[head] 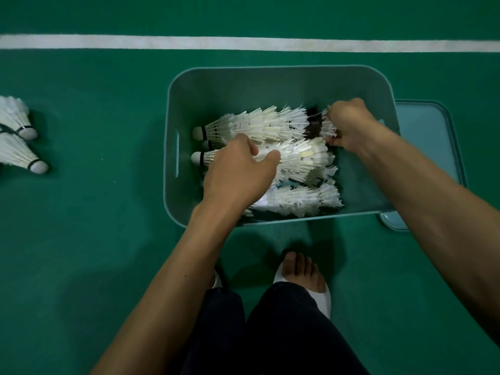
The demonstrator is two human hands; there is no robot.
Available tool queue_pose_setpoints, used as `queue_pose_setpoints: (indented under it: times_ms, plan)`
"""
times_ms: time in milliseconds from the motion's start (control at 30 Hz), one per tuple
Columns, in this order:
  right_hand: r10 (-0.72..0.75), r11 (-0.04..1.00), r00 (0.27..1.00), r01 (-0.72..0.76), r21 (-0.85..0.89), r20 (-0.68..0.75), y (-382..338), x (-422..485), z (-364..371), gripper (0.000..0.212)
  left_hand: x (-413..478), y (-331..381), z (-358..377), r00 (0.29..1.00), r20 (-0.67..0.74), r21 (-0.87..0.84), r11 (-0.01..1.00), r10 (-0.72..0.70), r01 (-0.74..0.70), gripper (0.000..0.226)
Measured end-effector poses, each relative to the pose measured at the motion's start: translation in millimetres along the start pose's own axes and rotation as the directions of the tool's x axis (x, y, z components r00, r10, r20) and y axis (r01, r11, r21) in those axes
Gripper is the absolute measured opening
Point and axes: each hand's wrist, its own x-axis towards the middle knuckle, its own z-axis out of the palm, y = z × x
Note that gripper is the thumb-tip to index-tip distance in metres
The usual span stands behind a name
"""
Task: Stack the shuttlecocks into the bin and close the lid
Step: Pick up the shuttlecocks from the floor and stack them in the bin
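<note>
A teal plastic bin stands on the green court floor. Inside lie several rows of nested white shuttlecocks, cork ends pointing left. My left hand reaches into the bin and grips the middle shuttlecock row, thumb over the feathers. At the right end of the back row, my right hand pinches the feathers of a shuttlecock. The bin's lid lies flat on the floor, partly under the bin's right side.
Two short stacks of shuttlecocks lie on the floor at the far left. A white court line runs across behind the bin. My feet in white slippers stand just in front of the bin.
</note>
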Motion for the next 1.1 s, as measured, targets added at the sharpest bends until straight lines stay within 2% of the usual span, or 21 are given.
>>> queue_pose_setpoints:
  times_ms: [67, 100, 133, 167, 233, 333, 400, 467, 500, 567, 600, 633, 733, 800, 867, 933, 1000, 1100]
  plan:
    - [0.014, 1.000, 1.000, -0.014, -0.015, 0.009, -3, -1, 0, 0.031, -1, 1, -1, 1.000, -0.003, 0.005, 1.000, 0.014, -0.014, 0.040]
    - [-0.012, 0.999, 1.000, 0.011, -0.045, -0.010, -4, -6, -1, 0.026, -2, 2, -1, 1.000, -0.005, 0.001, 1.000, 0.023, -0.023, 0.041]
    - [-0.049, 0.997, 0.999, 0.049, -0.061, -0.004, -1, -2, -1, 0.012, -3, 4, -1, 1.000, -0.004, -0.007, 0.999, 0.031, -0.031, 0.042]
    - [-0.087, 0.988, 0.996, 0.084, -0.127, -0.020, 2, -6, -3, 0.026, -5, 6, -2, 0.999, 0.004, -0.025, 0.999, 0.033, -0.033, 0.042]
    - [-0.240, 0.917, 0.969, 0.209, -0.339, -0.053, 9, -17, -9, 0.022, -8, 11, -3, 0.998, 0.024, -0.084, 0.995, 0.051, -0.049, 0.044]
    - [-0.519, 0.703, 0.849, 0.356, -0.615, -0.101, 17, -34, -22, 0.036, -10, 16, -3, 0.996, 0.062, -0.216, 0.975, 0.071, -0.056, 0.060]
    - [-0.625, 0.664, 0.774, 0.457, -0.592, -0.104, 20, -45, -30, 0.030, -11, 17, -2, 0.994, 0.086, -0.270, 0.962, 0.069, -0.043, 0.067]
    - [-0.652, 0.674, 0.758, 0.586, -0.449, 0.010, 20, -60, -37, 0.013, -11, 18, 0, 0.993, 0.104, -0.325, 0.946, 0.051, -0.015, 0.068]
    - [-0.643, 0.676, 0.751, 0.649, -0.348, 0.152, 21, -71, -40, 0.008, -10, 20, 1, 0.993, 0.107, -0.342, 0.940, 0.045, -0.006, 0.069]
    - [-0.584, 0.664, 0.666, 0.720, -0.199, 0.464, 23, -93, -44, 0.002, -12, 27, 1, 0.994, 0.103, -0.346, 0.938, 0.037, 0.001, 0.070]
    - [-0.561, 0.641, 0.615, 0.747, -0.180, 0.555, 25, -102, -44, 0.003, -12, 30, 0, 0.995, 0.098, -0.354, 0.935, 0.036, 0.001, 0.069]
    - [-0.558, 0.604, 0.586, 0.772, -0.197, 0.588, 27, -106, -45, 0.007, -12, 33, 0, 0.995, 0.098, -0.374, 0.927, 0.037, 0.002, 0.067]
    - [-0.589, 0.518, 0.635, 0.772, -0.369, 0.501, 29, -101, -49, 0.011, -19, 41, 5, 0.993, 0.114, -0.375, 0.927, 0.035, 0.011, 0.075]
    - [-0.622, 0.533, 0.714, 0.686, -0.495, 0.321, 25, -96, -57, 0.007, -23, 40, 9, 0.994, 0.093, -0.303, 0.953, 0.062, -0.031, 0.080]
    - [-0.661, 0.536, 0.748, 0.528, -0.658, 0.062, 20, -92, -67, 0.008, -26, 34, 11, 0.990, 0.066, -0.136, 0.984, 0.125, -0.116, 0.061]
    - [-0.671, 0.490, 0.736, 0.347, -0.800, -0.092, 19, -88, -66, 0.015, -21, 30, 12, 0.976, 0.113, 0.047, 0.980, 0.185, -0.191, 0.042]
    - [-0.644, 0.454, 0.755, 0.242, -0.858, -0.127, 20, -82, -53, 0.019, -16, 35, 16, 0.956, 0.215, 0.193, 0.951, 0.201, -0.243, 0.049]
    - [-0.607, 0.435, 0.789, 0.228, -0.871, -0.097, 28, -68, -34, 0.012, -10, 52, 30, 0.929, 0.304, 0.360, 0.878, 0.210, -0.316, 0.065]
